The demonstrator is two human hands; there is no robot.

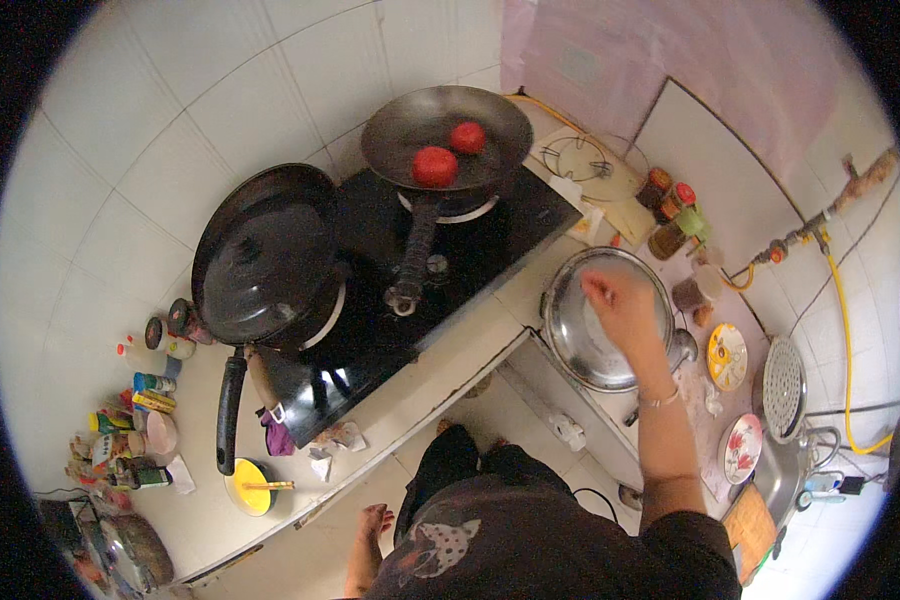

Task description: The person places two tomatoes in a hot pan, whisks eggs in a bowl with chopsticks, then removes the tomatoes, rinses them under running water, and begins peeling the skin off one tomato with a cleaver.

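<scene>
My right hand point(619, 304) is over a large round pan with a metal lid point(570, 337) on the counter. Its fingers are curled and blurred, and whether they touch or grip the lid cannot be made out. Low beside my body hangs my left hand point(376, 517), holding nothing, fingers loosely bent and apart. Two red tomatoes, a larger one point(434, 166) and a smaller one point(467, 138), lie in a dark wok point(390, 135) on the rear burner. A second dark wok point(262, 255) sits on the nearer left burner, its black handle point(230, 416) pointing towards the counter's front.
A yellow bowl point(249, 487) with chopsticks point(268, 486) stands near the front edge. Bottles and jars point(131, 442) line the left wall; spice jars point(667, 202) stand at right. Further right are plates point(740, 448), a perforated metal plate point(784, 390), a sink point(784, 472) and a cutting board point(750, 532).
</scene>
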